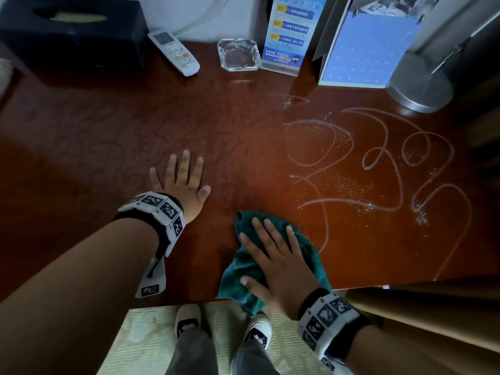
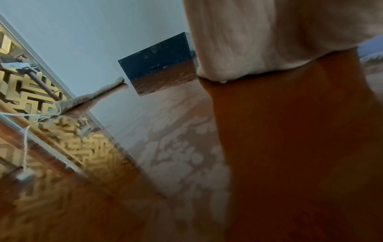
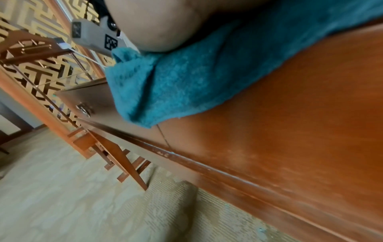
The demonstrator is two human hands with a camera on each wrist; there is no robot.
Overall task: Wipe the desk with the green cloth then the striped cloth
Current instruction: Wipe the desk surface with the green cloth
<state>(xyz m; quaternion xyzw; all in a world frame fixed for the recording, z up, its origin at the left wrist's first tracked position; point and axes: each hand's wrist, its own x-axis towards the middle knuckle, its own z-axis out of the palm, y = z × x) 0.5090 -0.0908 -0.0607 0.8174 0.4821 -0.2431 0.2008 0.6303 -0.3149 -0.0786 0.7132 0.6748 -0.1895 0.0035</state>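
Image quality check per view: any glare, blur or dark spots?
Head view: dim left side, window glare on the glossy red-brown desk at right. Left wrist view: soft, desk mirrors the wall. Right wrist view: teal-green terry cloth fairly sharp, desk edge motion-blurred.

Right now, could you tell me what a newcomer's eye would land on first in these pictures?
Probably the pale looping streaks of liquid with glittering droplets, scrawled across the right half of the glossy reddish-brown wooden desk. Next, the crumpled teal-green terry cloth at the near edge, pressed flat under the right hand, while the left hand rests spread on bare wood beside it.
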